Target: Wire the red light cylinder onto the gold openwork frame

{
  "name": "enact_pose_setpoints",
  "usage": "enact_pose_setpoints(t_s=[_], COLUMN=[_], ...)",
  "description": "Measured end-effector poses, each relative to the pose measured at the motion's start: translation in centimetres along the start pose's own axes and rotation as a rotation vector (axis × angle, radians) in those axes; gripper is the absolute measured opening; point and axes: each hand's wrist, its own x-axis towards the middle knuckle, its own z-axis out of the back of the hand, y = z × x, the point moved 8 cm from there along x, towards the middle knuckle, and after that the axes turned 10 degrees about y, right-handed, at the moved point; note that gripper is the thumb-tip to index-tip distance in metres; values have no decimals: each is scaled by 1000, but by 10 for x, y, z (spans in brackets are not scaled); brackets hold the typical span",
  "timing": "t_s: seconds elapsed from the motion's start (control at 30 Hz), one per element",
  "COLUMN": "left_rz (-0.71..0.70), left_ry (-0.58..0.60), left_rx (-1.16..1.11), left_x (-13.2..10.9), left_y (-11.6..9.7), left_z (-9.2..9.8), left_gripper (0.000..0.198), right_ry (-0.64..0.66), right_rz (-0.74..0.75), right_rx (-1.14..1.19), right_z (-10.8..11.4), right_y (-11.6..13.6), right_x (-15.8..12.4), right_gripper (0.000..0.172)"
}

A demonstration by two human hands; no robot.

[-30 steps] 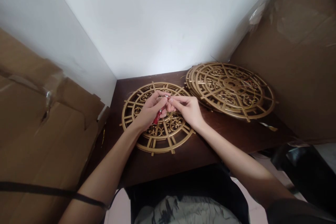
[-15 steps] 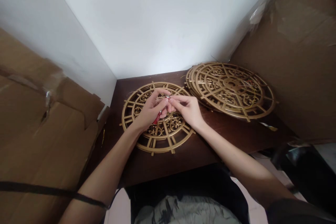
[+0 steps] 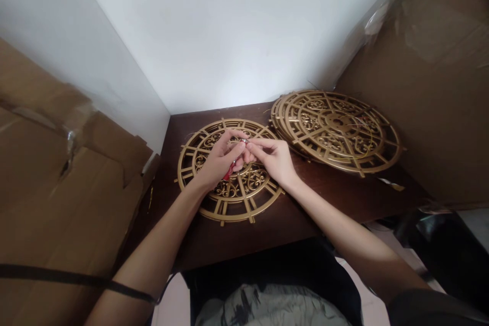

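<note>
My left hand (image 3: pixel 221 159) is closed around a small tool with a red handle (image 3: pixel 229 170), which pokes out below its palm. A small silver metal part (image 3: pixel 244 141) shows between the fingertips of both hands. Opposite it, my right hand (image 3: pixel 274 159) pinches with thumb and forefinger at that silver part. The exact kind of the tool is hidden by the fingers. Beneath both hands lies a round gold openwork clock-like frame (image 3: pixel 250 211), with scrollwork panels and short tabs around its rim, flat on the dark brown table (image 3: pixel 214 249).
Several similar gold frames are stacked in a pile (image 3: pixel 344 132) at the right. A small blade-like piece (image 3: pixel 391 184) lies beside that pile. Cardboard stands at the left (image 3: pixel 76 204) and right (image 3: pixel 428 86), and a white wall (image 3: pixel 229 35) rises behind the table.
</note>
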Motion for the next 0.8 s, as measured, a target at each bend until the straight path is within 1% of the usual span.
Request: enact_pose_setpoints(t_s=[0.23,0.43,0.8], left_rz=[6,-9,-12], left_ry=[-6,-2,13], left_rx=[8,24,35], left_x=[0,0,0], left_y=[1,1,0], left_z=[1,1,0], left_gripper=[15,16,18], right_ry=[-54,-65,-79], right_rz=[12,7,46], right_rx=[57,24,16], right_z=[3,4,5], right_y=[-1,-3,-2], right_x=[1,1,-1], right_gripper=[27,26,23])
